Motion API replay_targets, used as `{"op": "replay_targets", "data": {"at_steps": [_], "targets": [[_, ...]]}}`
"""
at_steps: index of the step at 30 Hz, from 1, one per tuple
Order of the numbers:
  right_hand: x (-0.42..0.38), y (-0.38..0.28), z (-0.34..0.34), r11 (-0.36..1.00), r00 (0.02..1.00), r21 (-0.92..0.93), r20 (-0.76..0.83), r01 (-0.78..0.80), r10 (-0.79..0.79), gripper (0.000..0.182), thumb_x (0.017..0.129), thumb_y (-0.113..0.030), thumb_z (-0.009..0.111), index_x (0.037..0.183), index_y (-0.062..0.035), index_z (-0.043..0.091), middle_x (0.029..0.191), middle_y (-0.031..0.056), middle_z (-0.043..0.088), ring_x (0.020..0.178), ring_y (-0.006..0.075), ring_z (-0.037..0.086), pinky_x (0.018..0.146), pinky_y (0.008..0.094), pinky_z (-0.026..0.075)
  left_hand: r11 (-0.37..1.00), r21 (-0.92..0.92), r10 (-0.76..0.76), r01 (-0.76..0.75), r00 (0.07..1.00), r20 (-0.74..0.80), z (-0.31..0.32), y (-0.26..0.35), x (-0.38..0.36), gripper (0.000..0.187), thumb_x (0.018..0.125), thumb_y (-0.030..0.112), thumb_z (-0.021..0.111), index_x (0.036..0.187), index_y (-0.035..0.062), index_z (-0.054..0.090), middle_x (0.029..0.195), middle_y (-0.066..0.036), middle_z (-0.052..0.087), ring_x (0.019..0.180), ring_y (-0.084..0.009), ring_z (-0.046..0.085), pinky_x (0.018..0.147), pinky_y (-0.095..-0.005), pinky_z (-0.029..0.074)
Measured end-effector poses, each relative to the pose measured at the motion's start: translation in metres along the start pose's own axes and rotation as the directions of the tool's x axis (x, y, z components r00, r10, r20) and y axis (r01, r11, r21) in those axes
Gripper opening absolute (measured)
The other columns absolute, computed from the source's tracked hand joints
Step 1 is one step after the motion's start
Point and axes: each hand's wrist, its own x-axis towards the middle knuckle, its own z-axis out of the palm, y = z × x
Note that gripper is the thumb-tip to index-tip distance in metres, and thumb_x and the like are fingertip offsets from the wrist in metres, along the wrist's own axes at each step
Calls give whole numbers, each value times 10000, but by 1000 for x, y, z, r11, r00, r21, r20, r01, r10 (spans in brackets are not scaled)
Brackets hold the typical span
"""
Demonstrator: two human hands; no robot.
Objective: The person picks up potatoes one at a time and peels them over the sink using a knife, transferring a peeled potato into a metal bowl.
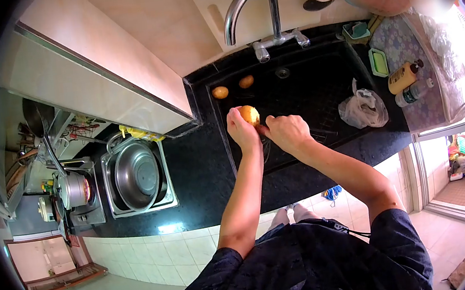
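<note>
Head view: over the sink (322, 139), on the person's side of the faucet (274, 10), the left hand (243, 130) curls around a yellow potato (250, 115), seemingly to steady it. From where I stand, the right hand (288, 131) has its fingers folded in close against it; I can't tell what they pinch. Two potatoes (219, 92) (246, 82) sit left of the faucet, perhaps set aside for elbow room; a plastic bag (363, 110) slumps to its right, likely out of the hands' way.
</note>
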Motion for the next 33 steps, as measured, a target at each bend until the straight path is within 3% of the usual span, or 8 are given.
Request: {"op": "replay_targets", "data": {"at_steps": [3, 9, 17, 22, 25, 28, 31, 33], "targets": [[1, 1, 0, 1000, 991, -6, -129, -28, 27, 464, 980, -488, 557, 891, -39, 634, 718, 144, 708, 675, 294, 719, 590, 411, 569, 1000, 4, 2, -2, 1000, 12, -2, -1, 2, 402, 1040, 385, 428, 959, 32, 603, 869, -49, 593, 787, -149, 584, 701, -300, 484], [3, 2, 1, 1000, 1000, 9, -1, 26, -26, 491, 985, -496, 544, 921, -18, 636, 743, 160, 721, 693, 299, 730, 604, 401, 581, 1000, 21, 12, -12, 1000, 6, -4, -6, 4, 416, 1036, 388, 410, 964, 29, 607, 881, -53, 595, 798, -159, 586, 708, -305, 486], [3, 2, 6, 999, 996, 25, -82, 38, -36, 491, 993, -506, 524, 901, -39, 644, 712, 130, 713, 662, 291, 721, 592, 410, 575, 1000, 2, 13, -13, 1000, 25, -5, -16, 10, 377, 1024, 355, 369, 974, 60, 599, 890, -56, 620, 781, -176, 609, 689, -317, 508], [3, 3, 4, 1000, 997, 26, -75, 14, -12, 477, 1006, -496, 507, 934, -39, 626, 754, 135, 718, 686, 287, 722, 601, 404, 575, 969, -161, -177, 188, 981, 80, -4, -6, 8, 363, 1025, 362, 352, 995, 77, 575, 897, -61, 623, 765, -185, 616, 683, -309, 518], [3, 1, 5, 999, 994, 39, -111, 4, 0, 477, 1014, -495, 494, 929, -44, 623, 783, 139, 721, 702, 285, 722, 606, 403, 576, 965, -142, -215, 223, 974, 65, 1, 8, 1, 363, 1027, 376, 349, 1011, 85, 566, 892, -63, 626, 755, -183, 620, 642, -313, 524], [1, -2, 1, 997, 999, 71, -37, 12, -9, 484, 1018, -491, 492, 928, -33, 617, 797, 143, 721, 697, 277, 720, 606, 391, 577, 973, -183, -141, 143, 990, 20, -1, -11, 9, 368, 1029, 383, 344, 1008, 92, 567, 897, -62, 630, 762, -179, 622, 631, -315, 527], [-1, -1, -6, 999, 1000, 50, 11, 21, -22, 478, 1021, -487, 490, 927, -36, 617, 797, 134, 722, 693, 273, 719, 600, 385, 575, 975, -165, -145, 147, 989, 20, -1, -8, 5, 365, 1018, 321, 338, 985, 59, 590, 911, -64, 624, 807, -174, 616, 706, -306, 515], [-2, -3, -7, 999, 999, 49, -45, -23, 25, 471, 1022, -485, 486, 925, -45, 622, 786, 128, 721, 690, 269, 720, 597, 386, 574, 978, -130, -156, 161, 987, 42, -1, 4, 0, 367, 1016, 318, 338, 980, 57, 595, 917, -67, 623, 809, -175, 615, 719, -308, 514]]}}
